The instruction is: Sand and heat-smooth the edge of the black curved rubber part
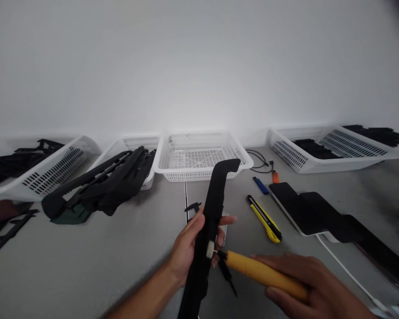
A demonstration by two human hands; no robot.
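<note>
The right hand (306,283) grips a yellow tool (266,274), its tip touching a white spot on the black strip (209,230) clasped in the left hand (189,248). Best steady the strip firmly. Beyond: knife (264,218), empty basket (201,155).

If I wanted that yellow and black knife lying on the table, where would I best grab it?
Probably around the middle of the utility knife, from above. It lies flat and slanted, free of the blue lighter, its long sides open for finger and thumb.
</note>
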